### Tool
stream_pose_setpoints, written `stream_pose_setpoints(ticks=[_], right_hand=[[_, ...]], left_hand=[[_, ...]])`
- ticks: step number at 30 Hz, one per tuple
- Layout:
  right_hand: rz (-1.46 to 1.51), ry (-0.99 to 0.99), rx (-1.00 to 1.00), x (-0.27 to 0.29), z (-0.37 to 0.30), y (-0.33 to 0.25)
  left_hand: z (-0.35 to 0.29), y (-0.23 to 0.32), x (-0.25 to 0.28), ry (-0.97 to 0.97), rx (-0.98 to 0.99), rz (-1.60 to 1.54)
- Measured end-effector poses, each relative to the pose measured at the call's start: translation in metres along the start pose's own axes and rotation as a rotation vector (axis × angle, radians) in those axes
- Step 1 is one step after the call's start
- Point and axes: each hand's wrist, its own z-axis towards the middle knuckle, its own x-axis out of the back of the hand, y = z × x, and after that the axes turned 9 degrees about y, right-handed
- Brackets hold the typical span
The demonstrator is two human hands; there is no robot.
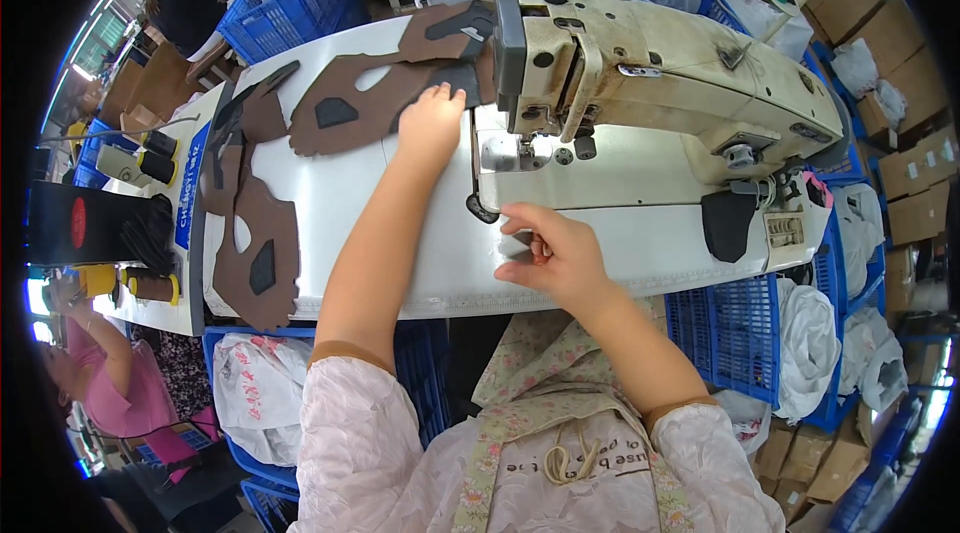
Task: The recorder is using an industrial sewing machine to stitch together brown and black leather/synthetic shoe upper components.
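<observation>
On the white worktop (400,263), beside an industrial sewing machine (660,83): left hand (432,123) stretched out flat, fingers spread, resting on a brown cut piece (350,108) with dark patches, not clamped on it. Right hand (550,258) near the front edge, fingers loosely curled, nothing visibly held. More brown pieces (255,253) stacked to the left. Probably fetching the next piece; next calls for sliding it under the needle area (525,148), edges squared.
</observation>
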Motion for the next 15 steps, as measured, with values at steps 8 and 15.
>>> stream_pose_setpoints(ticks=[8,15], right_hand=[[0.862,0.025,-0.903,-0.053,0.048,0.030],[1.412,0.468,-1.247,-0.096,0.109,0.069]], left_hand=[[0.001,-0.013,-0.020,0.109,0.162,-0.297],[0.003,-0.014,-0.019,0.121,0.300,-0.522]])
